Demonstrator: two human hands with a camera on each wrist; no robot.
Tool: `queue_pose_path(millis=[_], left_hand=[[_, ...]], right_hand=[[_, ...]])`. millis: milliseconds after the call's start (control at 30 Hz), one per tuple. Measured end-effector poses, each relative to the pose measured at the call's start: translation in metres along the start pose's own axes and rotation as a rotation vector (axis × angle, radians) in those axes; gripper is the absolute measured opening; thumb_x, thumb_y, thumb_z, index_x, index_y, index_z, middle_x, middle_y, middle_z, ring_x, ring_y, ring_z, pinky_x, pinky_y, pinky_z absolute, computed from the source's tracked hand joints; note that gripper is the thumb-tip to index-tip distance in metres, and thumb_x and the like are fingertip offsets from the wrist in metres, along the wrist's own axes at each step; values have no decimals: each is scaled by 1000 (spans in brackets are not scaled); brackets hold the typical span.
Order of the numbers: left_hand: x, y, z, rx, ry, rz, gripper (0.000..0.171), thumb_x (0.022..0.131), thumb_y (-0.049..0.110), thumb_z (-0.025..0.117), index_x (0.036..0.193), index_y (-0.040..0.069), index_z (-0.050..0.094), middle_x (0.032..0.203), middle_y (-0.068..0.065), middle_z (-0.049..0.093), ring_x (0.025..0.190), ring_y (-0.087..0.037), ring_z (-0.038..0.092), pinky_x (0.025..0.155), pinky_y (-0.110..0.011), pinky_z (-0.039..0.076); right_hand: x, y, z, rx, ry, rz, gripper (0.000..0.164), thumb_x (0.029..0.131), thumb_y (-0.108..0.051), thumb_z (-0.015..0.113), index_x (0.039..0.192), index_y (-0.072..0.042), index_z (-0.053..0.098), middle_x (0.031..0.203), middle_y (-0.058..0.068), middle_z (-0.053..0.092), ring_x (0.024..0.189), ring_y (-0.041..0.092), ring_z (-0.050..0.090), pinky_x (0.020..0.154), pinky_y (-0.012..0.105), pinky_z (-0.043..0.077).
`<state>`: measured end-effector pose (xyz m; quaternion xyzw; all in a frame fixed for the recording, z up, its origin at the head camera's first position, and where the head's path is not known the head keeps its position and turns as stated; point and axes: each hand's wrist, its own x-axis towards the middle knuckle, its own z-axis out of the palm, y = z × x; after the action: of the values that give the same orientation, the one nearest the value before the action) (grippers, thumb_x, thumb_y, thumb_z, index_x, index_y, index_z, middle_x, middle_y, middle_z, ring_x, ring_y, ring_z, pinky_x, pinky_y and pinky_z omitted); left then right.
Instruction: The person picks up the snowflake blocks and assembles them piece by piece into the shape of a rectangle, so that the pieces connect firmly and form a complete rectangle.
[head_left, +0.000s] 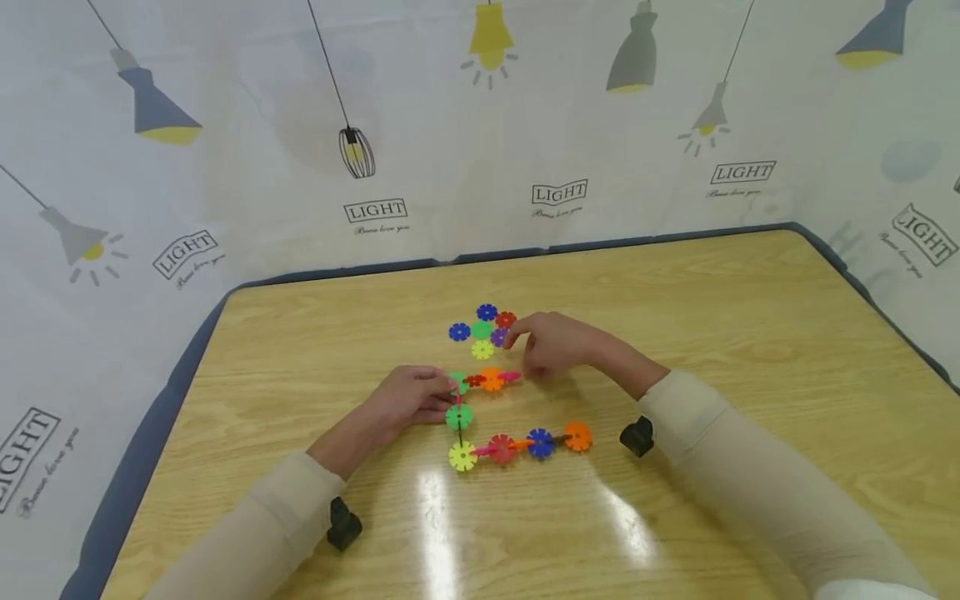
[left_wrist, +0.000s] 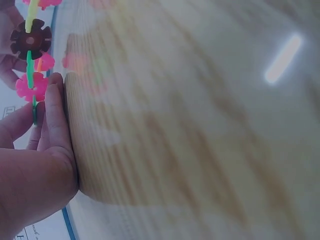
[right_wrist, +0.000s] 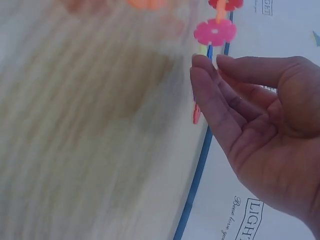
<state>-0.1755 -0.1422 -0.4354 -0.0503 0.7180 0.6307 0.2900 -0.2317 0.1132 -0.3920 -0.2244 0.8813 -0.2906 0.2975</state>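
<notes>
A chain of notched plastic discs joined edge to edge lies on the wooden table, bent into a three-sided shape. My left hand (head_left: 408, 396) pinches the green disc (left_wrist: 34, 112) at its upper left corner. From there a red disc (head_left: 474, 381), an orange disc (head_left: 492, 380) and a pink disc (head_left: 511, 377) run right. Below stand a second green disc (head_left: 459, 416) and a yellow corner disc (head_left: 462, 456). My right hand (head_left: 558, 343) hovers past the pink end with loosely bent fingers and holds nothing. Its index finger is beside a loose purple disc (head_left: 498, 337).
Loose discs lie beyond the chain: blue (head_left: 487, 312), red (head_left: 506, 319), green (head_left: 482, 330) and light yellow (head_left: 482, 350). The chain's lower row ends at an orange disc (head_left: 577, 436). A printed cloth (head_left: 465, 167) hangs behind the table's (head_left: 712, 317) far edge.
</notes>
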Motion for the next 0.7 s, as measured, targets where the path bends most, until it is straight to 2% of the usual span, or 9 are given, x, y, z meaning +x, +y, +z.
queue_pose_path(millis=[133,267,467,700], left_hand=[[0,1,0,-6,-5,0,20,98,14,57,109,-1,63,93,-7,68,78,-14,66,74,-29,58],[0,0,-1,-9,-8,-1,20,98,14,56,110,-1,64,91,-6,69,77,-14,66,74,-29,58],[1,-1,-2,-6,-14,0,20,99,14,56,109,-1,64,91,-7,69,78,-14,66,73,-29,58],[1,0,-3,-17,-11,-6,19,98,14,56,107,0,64,91,-7,70,77,-14,67,72,-29,58]], right_hand=[[10,4,-8,116,21,46,30,95,-8,55,125,-8,60,78,9,67,66,20,64,65,34,57],[21,10,-10,195,41,63,30,98,-13,55,127,-9,59,80,11,67,67,22,66,64,36,58],[32,16,-11,232,61,50,37,94,-11,55,132,-9,58,73,11,64,59,21,63,58,35,57],[42,11,-7,170,70,93,38,94,-14,62,132,-11,58,70,10,64,56,20,63,58,33,57]])
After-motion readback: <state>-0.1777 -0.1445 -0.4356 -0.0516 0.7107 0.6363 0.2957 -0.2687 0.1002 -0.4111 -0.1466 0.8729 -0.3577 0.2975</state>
